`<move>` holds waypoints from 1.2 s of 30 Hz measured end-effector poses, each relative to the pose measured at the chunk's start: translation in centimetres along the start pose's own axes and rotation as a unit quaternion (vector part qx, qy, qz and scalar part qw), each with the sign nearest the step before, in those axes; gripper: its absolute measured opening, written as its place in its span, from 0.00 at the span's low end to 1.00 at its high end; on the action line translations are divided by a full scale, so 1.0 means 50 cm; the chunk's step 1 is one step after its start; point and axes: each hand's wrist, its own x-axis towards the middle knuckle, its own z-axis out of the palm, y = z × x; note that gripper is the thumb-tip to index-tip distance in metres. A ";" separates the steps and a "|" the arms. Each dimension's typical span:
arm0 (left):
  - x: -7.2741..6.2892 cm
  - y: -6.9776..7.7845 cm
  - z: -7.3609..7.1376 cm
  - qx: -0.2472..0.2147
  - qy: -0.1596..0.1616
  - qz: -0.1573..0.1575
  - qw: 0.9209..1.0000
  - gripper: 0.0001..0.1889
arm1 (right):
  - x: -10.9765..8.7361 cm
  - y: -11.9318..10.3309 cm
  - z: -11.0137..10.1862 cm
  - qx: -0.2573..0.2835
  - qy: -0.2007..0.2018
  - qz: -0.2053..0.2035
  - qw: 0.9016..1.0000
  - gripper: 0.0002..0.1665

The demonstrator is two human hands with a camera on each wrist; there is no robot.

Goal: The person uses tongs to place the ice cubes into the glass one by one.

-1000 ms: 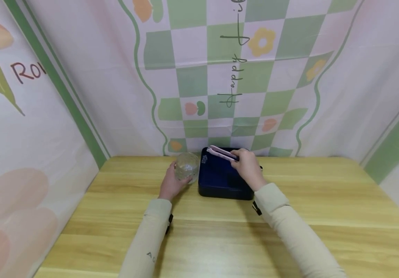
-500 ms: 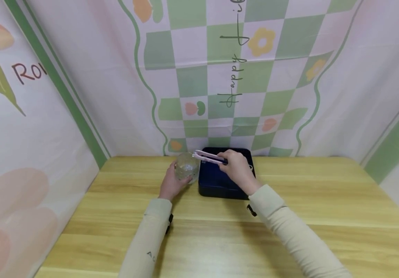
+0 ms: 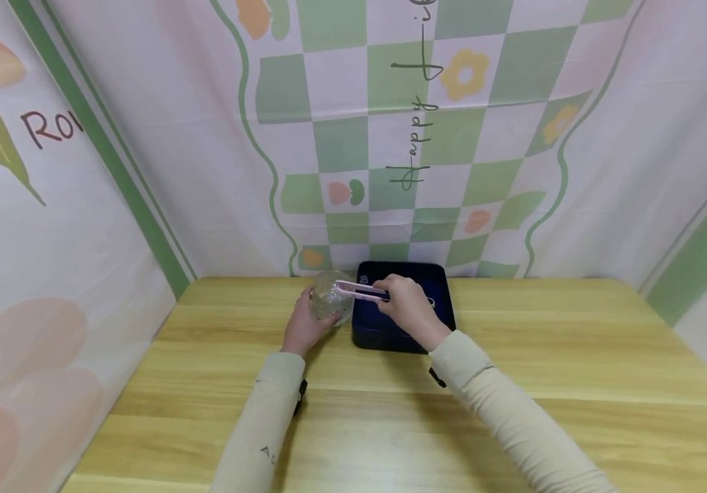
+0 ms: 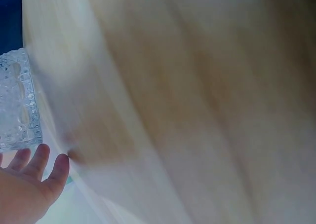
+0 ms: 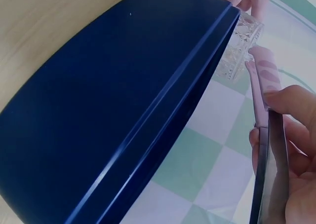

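My left hand (image 3: 306,325) curls round a clear patterned glass (image 3: 330,296) on the table, thumb at its near side; in the left wrist view that hand (image 4: 34,184) lies beside the ribbed glass (image 4: 17,100). My right hand (image 3: 411,308) grips tongs (image 3: 362,289) with pink arms and dark handles, also in the right wrist view, where thumb and fingers squeeze the tongs (image 5: 269,135). Their tips overlap the glass's mouth in the head view; I cannot tell whether they pinch anything. Right of the glass stands a dark blue tray (image 3: 384,339), partly covered by my right hand.
A small clear piece (image 3: 363,279) shows at the tray's back left, and a pale ring-like shape (image 3: 431,301) inside it near my right hand. A patterned cloth backdrop (image 3: 390,150) hangs right behind the wooden table (image 3: 365,438).
My right hand has moved the tongs left and toward me, from over the tray to the mouth of the glass. My left hand and the glass have stayed put.
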 end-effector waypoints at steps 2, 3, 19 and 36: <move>0.000 -0.001 0.000 -0.002 0.000 0.000 1.000 0.43 | 0.001 0.000 0.002 0.000 -0.001 0.001 1.000 0.17; 0.001 -0.002 0.001 -0.001 0.000 -0.001 1.000 0.43 | 0.001 0.000 0.002 0.000 -0.003 0.002 1.000 0.17; 0.000 0.001 -0.001 0.028 -0.002 -0.027 0.999 0.45 | 0.009 0.003 -0.010 0.001 0.013 0.016 1.000 0.20; 0.001 -0.001 0.001 0.029 -0.003 -0.029 0.999 0.46 | 0.034 0.082 -0.003 -0.037 -0.003 0.100 0.994 0.21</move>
